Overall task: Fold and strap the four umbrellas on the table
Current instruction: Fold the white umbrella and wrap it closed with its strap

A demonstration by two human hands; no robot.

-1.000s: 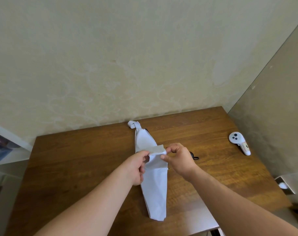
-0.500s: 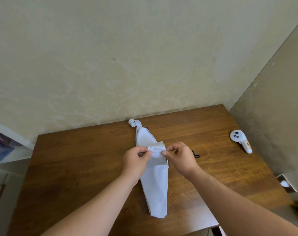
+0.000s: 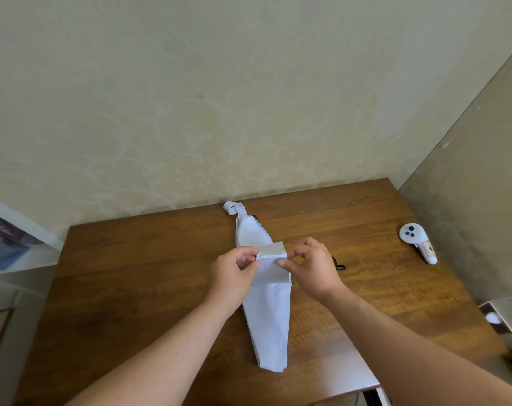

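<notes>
The white umbrella [image 3: 266,312] lies on the surface [image 3: 131,288], long axis running away from the person. Left hand [image 3: 234,275] and right hand [image 3: 311,268] flank its middle, fingers pinching the raised fabric fold [image 3: 273,256] from opposite sides.

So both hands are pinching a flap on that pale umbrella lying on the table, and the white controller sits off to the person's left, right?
Not quite: the head view shows the white controller on the person's right. Otherwise yes: left hand and right hand pinch a flap on the pale umbrella lying on the table.
</notes>
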